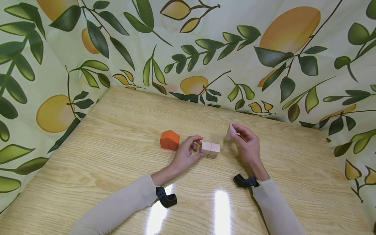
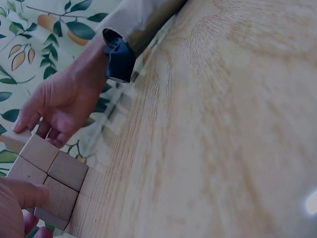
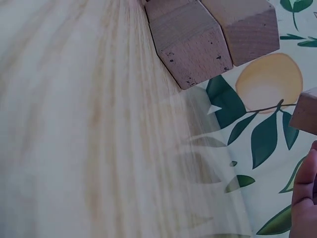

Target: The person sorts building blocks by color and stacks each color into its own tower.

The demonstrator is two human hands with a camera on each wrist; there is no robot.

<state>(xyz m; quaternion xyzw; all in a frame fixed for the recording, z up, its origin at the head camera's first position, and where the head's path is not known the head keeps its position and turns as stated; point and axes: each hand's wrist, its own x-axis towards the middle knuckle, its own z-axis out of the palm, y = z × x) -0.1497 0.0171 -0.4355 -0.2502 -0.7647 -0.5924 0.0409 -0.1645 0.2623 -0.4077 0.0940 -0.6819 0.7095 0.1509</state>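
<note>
A small stack of pale wooden blocks [image 1: 210, 150] stands on the table between the two hands; the left wrist view shows its cubes [image 2: 55, 199] two wide and two high. My left hand [image 1: 185, 156] holds the stack at its left side, its thumb [image 2: 30, 193] against a lower cube. To the right, my right hand [image 1: 249, 143] pinches another pale wooden block [image 1: 230, 132] between thumb and fingers, apart from the stack. In the right wrist view that block [image 3: 306, 113] shows only partly. Behind my left hand sits an orange house-shaped group of blocks [image 1: 169, 139].
The wood-grain table [image 1: 123, 182] reaches back to a hanging cloth [image 1: 205, 39] printed with fruit and leaves. Both wrists wear black bands [image 1: 166, 197]. Bright light reflections lie on the table's front part.
</note>
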